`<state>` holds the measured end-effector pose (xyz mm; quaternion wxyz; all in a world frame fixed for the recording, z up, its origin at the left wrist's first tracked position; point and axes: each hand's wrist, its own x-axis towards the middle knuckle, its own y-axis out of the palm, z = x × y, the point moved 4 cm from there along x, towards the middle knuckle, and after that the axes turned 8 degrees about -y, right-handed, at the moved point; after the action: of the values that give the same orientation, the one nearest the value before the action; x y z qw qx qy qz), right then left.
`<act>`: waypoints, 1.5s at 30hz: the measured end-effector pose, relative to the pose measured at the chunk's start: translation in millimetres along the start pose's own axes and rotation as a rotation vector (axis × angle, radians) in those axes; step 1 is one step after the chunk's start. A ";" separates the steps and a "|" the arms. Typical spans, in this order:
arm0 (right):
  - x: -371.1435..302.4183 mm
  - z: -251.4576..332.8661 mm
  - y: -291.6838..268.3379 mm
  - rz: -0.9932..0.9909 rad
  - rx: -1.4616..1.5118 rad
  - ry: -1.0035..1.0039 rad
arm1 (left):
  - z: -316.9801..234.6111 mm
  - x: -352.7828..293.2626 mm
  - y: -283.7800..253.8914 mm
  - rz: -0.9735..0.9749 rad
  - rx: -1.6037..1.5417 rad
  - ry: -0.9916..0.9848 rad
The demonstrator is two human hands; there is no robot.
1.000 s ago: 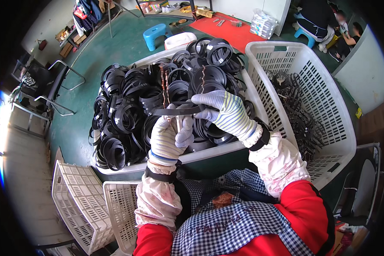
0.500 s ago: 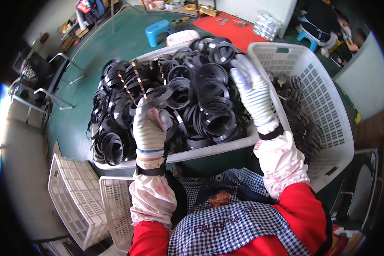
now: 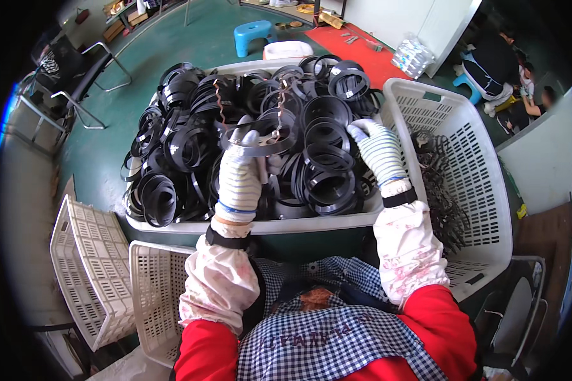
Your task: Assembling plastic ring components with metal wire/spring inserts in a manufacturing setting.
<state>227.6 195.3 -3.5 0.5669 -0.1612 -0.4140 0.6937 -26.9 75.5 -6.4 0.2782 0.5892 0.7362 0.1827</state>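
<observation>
My left hand [image 3: 240,174], in a striped knit glove, grips the near side of a black ring [image 3: 270,148] raised over a heap of similar rings. Wavy copper-coloured strips [image 3: 220,105] show at the ring's far side; whether they are joined to it I cannot tell. My right hand [image 3: 380,152], gloved alike, hovers above the right end of the heap, fingers extended and slightly bent, with nothing visible in it. Many black rings [image 3: 159,198] fill a wide white tray [image 3: 286,225] in front of me.
A white slatted basket [image 3: 480,159] holding dark thin pieces [image 3: 442,190] adjoins the tray's right side. Two more baskets, an outer one [image 3: 95,267] and an inner one [image 3: 156,286], stand at lower left. Beyond the tray is a blue stool [image 3: 253,30]. People sit at far right.
My left hand has turned the ring and its strips to the right. My right hand has come down and nearer, its fingers more bent. The whole view has shifted slightly.
</observation>
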 end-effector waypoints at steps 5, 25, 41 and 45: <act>0.8 -28.6 6.7 0.352 -0.368 0.096 | 5.3 0.9 -6.7 -0.100 -0.014 0.027; 6.1 -19.1 -1.9 0.069 -0.280 0.053 | 6.4 -10.5 19.3 -0.011 0.262 0.063; 1.7 10.4 -19.5 -0.452 0.141 -0.172 | 15.7 -13.7 24.1 0.025 0.654 0.220; -1.4 25.6 -22.6 -0.412 0.168 -0.092 | 9.8 -16.5 23.0 -0.062 0.956 0.415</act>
<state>225.1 184.3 28.7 0.6886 0.0063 -0.4044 0.6019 -0.7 64.4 2.9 -0.1681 0.5799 0.7942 -0.0691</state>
